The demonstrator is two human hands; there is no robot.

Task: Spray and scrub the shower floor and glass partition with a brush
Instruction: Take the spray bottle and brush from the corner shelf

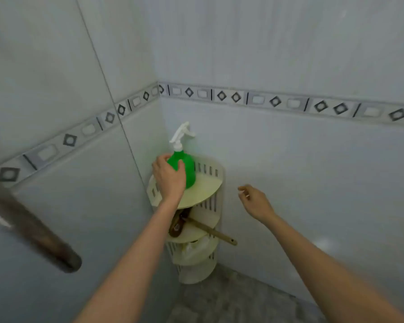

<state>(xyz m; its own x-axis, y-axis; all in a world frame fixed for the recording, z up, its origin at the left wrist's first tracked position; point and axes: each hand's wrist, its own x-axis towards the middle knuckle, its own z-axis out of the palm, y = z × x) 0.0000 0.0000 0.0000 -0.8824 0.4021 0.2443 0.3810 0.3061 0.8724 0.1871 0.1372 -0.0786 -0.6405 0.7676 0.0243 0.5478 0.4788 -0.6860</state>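
Here the left hand is gripping the green spray bottle on the top tier of the corner shelf; the right hand is hovering empty, fingers loosely curled, right of its rim.

The left hand covers the lower left side of the green plastic spray bottle. The left forearm hides most of the head of the wooden-handled brush on the middle tier of the cream corner shelf. A dark blurred bar runs off the left edge. The pale contents of the bottom tier cannot be made out.
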